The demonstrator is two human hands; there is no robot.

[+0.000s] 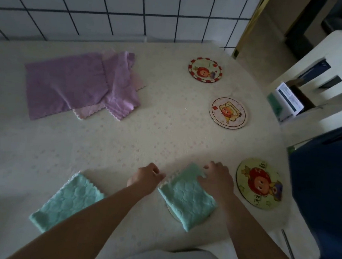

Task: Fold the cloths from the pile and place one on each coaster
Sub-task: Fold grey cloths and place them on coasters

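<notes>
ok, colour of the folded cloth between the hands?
Mint green, quilted texture with a white scalloped edge, on the folded cloth; the head view shows it.

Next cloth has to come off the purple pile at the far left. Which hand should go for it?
Left, probably. The left hand lies on the pile's side of the table and looks free beside the folded green cloth. The right hand rests on that cloth, farther from the purple cloth pile.
</notes>
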